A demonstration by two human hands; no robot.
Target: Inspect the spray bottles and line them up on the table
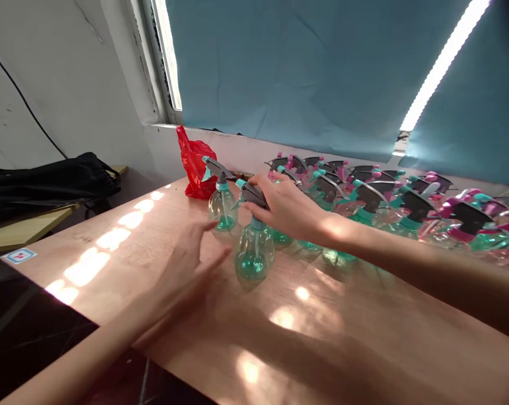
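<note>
A clear spray bottle with a green base (254, 260) stands upright on the wooden table (187, 343). My right hand (280, 199) is closed around its grey and teal trigger head. My left hand (191, 256) is open, slightly blurred, its fingers reaching toward the bottle's left side without touching it. Just behind the left fingertips stands a second spray bottle (223, 205) with a teal collar and a grey head. Part of the held bottle's head is hidden under my right fingers.
Several more spray bottles (366, 197) with teal or pink heads crowd the table's back right. A red plastic bag (197, 163) sits by the wall. A black bag (52, 183) lies to the left, and a sticker (20, 256) marks the table's left corner.
</note>
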